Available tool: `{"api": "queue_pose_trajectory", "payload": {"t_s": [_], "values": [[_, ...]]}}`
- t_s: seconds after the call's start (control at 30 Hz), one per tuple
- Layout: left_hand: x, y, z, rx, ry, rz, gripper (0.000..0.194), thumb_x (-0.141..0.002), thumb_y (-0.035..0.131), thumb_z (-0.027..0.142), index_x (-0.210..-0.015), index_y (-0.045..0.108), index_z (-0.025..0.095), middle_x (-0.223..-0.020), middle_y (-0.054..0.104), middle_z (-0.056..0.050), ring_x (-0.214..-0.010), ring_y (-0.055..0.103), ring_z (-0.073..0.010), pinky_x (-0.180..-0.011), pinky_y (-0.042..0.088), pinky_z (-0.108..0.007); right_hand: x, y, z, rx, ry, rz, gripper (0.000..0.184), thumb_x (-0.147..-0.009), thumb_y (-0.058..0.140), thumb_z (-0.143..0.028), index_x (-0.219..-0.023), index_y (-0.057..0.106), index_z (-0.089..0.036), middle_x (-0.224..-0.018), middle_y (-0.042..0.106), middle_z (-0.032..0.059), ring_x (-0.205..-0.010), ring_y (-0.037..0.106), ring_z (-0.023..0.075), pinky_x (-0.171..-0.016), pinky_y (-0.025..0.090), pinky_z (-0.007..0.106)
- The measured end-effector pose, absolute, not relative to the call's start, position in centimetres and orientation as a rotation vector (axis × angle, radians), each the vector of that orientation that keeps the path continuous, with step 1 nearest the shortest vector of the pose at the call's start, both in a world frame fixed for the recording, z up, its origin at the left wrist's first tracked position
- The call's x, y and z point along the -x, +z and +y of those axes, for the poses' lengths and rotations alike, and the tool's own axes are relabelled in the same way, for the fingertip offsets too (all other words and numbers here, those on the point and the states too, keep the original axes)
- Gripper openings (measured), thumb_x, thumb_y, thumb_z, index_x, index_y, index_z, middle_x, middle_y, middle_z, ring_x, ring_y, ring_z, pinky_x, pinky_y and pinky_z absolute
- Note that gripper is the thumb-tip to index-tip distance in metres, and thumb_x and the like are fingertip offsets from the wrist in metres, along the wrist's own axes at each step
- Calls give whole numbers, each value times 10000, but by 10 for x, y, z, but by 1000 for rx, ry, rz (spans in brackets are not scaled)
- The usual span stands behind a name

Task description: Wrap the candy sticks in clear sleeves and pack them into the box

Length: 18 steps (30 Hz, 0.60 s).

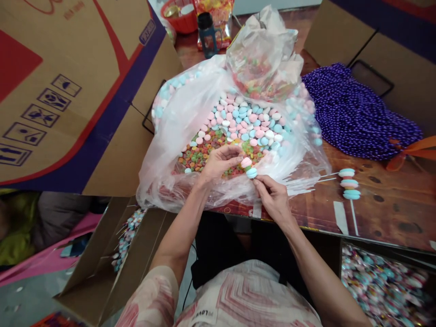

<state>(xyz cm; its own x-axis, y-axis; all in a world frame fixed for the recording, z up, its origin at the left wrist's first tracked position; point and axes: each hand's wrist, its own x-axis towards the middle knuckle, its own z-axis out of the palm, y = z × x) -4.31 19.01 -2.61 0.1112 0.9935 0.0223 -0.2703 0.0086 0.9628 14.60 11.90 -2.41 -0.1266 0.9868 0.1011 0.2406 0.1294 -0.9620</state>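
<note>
A marshmallow skewer, with a pink and a blue-white marshmallow and a greenish piece between them, is in front of me. My right hand pinches it from below, just under the blue marshmallow; the stick is mostly hidden by the fingers. My left hand is closed at the upper end, thumb and forefinger beside the pink marshmallow. What lies between those fingertips is too small to make out. Beneath the hands, an open clear plastic bag holds loose gummy rings and pink, white and blue marshmallows.
White sticks and a finished-looking marshmallow skewer lie at right. Behind are a knotted bag of gummies, a dark bottle and purple cords. Cardboard boxes flank the table; wrapped candies fill one below.
</note>
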Motion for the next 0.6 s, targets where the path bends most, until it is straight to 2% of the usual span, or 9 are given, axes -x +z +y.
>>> {"api": "queue_pose_trajectory", "payload": {"t_s": [0.23, 0.33, 0.47, 0.6], "values": [[42, -23, 186, -1136, 1223, 925, 282, -703, 862, 375, -855, 714, 190, -917, 763, -49, -887, 720, -174, -856, 563, -331, -146, -29, 117, 1330, 1019, -1528, 213, -927, 557, -347, -797, 629, -195, -577, 395, -61, -523, 352, 95, -512, 295, 247], [37, -24, 185, -1101, 1252, 957, 275, -743, 824, 407, -830, 691, 182, -873, 754, -41, -843, 713, -162, -813, 556, -311, -144, -29, 117, 1318, 996, -1576, 219, -932, 545, -342, -778, 604, -198, -577, 393, -64, -523, 355, 93, -517, 297, 244], [29, -22, 182, -963, 1320, 974, 319, -675, 870, 362, -797, 635, 184, -773, 700, 14, -760, 682, -120, -740, 535, -254, -140, -30, 118, 1306, 904, -1622, 208, -940, 519, -314, -777, 582, -202, -570, 416, -66, -513, 378, 92, -537, 320, 242], [20, -13, 174, -718, 1286, 978, 468, -597, 912, 327, -889, 571, 197, -785, 686, 35, -784, 698, -122, -762, 548, -256, -137, -34, 119, 1282, 810, -1648, 190, -942, 502, -290, -794, 583, -204, -560, 444, -65, -496, 406, 93, -537, 334, 238]]}}
